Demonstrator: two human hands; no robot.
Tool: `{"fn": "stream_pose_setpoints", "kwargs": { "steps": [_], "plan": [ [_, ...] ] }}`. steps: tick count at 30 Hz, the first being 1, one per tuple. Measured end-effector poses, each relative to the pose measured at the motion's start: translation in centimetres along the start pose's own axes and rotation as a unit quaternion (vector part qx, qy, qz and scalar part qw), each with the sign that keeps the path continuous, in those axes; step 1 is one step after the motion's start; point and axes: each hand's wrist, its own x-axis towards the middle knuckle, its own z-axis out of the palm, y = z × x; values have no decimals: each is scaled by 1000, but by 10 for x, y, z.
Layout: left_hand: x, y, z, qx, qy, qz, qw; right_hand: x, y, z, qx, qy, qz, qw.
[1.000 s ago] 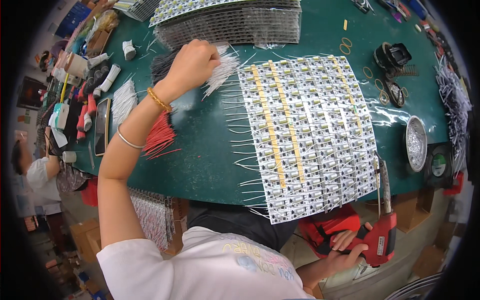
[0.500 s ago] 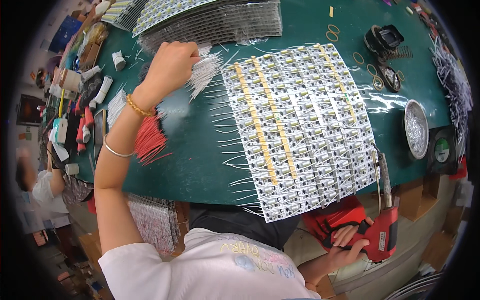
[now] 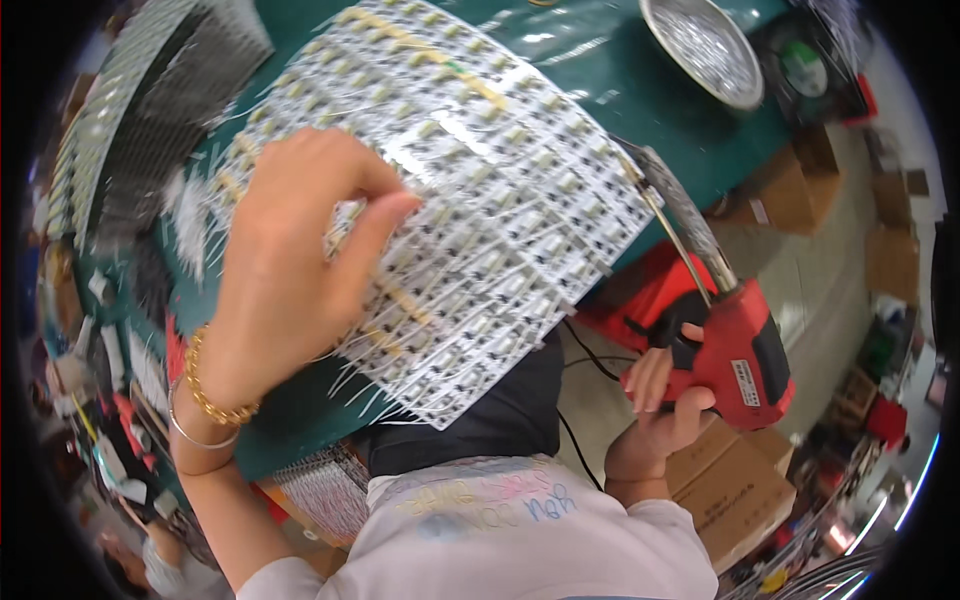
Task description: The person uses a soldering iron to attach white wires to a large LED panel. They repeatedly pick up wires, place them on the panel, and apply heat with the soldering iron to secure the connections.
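Note:
A large panel of white circuit boards [image 3: 530,220], set with rows of small yellowish parts and thin white wires, lies on the green table. Over its left half hovers my left hand [image 3: 290,250], thumb and forefinger pinched together. Whatever sits between those fingertips is too small to make out. My right hand [image 3: 655,410] grips a red and black soldering gun [image 3: 750,355] at the panel's right side. The gun's metal rod and feed tube reach up to the panel's right edge; I cannot tell whether the tip touches. Loose white wires [image 3: 187,220] lie left of the panel.
Stacked board panels [image 3: 170,110] stand at the far left. A metal bowl [image 3: 705,50] and a dark case with a green disc [image 3: 803,70] are at the far right. Cardboard boxes [image 3: 735,490] stand on the floor, and a black cable runs below the table edge.
My left hand has come from the white wire pile to above the panel, fingers pinched. The view has turned and shifted right. My right hand still holds the soldering gun by the panel's right edge.

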Motion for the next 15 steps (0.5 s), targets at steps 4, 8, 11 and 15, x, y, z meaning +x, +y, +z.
{"fn": "stream_pose_setpoints", "kwargs": {
  "steps": [4, 8, 11, 15],
  "plan": [
    [29, 25, 41, -58, -9, 91, 994, -6, -6, -5, -31, 49, 8, 998],
    [37, 30, 63, -78, -24, 71, 994, -10, -7, -12, -31, 74, 14, 997],
    [38, 25, 73, -74, -17, 50, 996, -13, -6, -15, -37, 96, 34, 994],
    [39, 27, 76, -72, -24, 36, 996, -8, -3, -20, -61, 54, 51, 995]
  ]
}}
